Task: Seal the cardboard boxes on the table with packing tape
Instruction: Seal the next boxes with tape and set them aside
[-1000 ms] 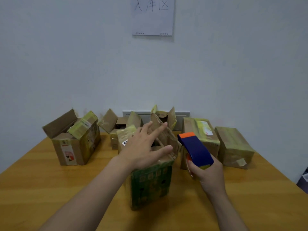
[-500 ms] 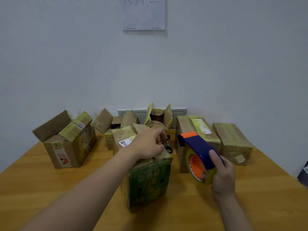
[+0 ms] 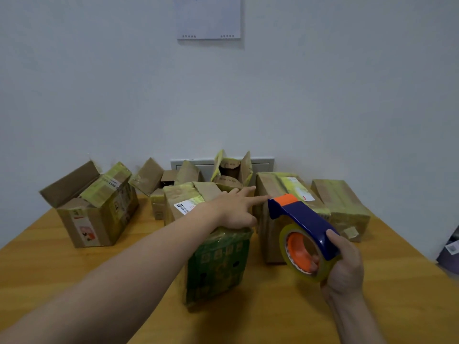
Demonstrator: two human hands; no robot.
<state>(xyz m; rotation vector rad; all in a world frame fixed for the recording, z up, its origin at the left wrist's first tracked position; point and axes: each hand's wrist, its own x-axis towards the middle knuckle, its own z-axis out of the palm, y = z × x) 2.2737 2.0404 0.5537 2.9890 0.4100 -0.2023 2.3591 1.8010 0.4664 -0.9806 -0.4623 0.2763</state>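
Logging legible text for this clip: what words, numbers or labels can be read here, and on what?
"030": on the flap label of the open box at left; the rest is blurred.
White label on the middle box: too small to read.
Green box print: blurred.
Paper on the wall: writing cut off.

The left grip [image 3: 236,209], a bare hand with fingers straight, rests on top of the green-printed box [image 3: 218,264], which stands near centre on the wooden tabletop [image 3: 74,269]. The right grip [image 3: 345,266] is curled round the blue-and-orange tape dispenser [image 3: 305,224], held just right of that box. An open box [image 3: 99,207] stands far left. A taped box [image 3: 340,204] lies far right.
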